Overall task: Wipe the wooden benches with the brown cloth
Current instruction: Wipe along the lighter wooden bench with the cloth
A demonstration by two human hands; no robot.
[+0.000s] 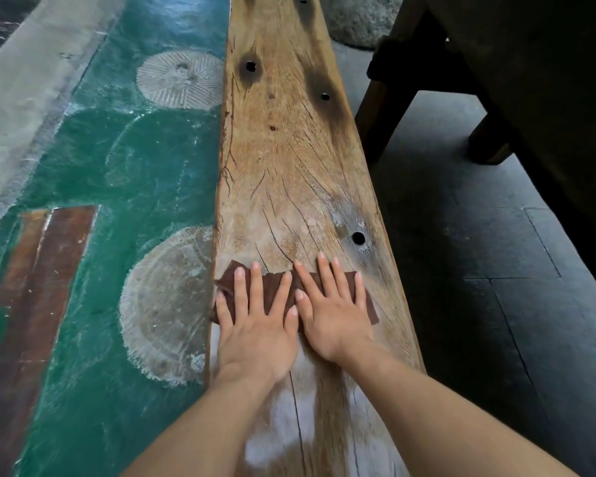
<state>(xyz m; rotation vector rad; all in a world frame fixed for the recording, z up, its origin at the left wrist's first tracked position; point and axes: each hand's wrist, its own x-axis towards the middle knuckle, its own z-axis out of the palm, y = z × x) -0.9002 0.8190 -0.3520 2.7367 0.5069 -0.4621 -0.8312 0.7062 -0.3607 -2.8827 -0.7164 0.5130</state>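
Both hands lie flat on the brown cloth on the bench. The left hand and right hand hide most of it, fingers straight, gripping nothing.

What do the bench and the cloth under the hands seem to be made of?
Bench: bare, weathered wood, seemingly unvarnished; grain, cracks and holes show. Cloth: thin brown fabric, probably; it lies flat and matte, weave too small to tell.

- No text, label or number reads on the wooden bench or brown cloth.
- The green floor seems to carry only patterns.
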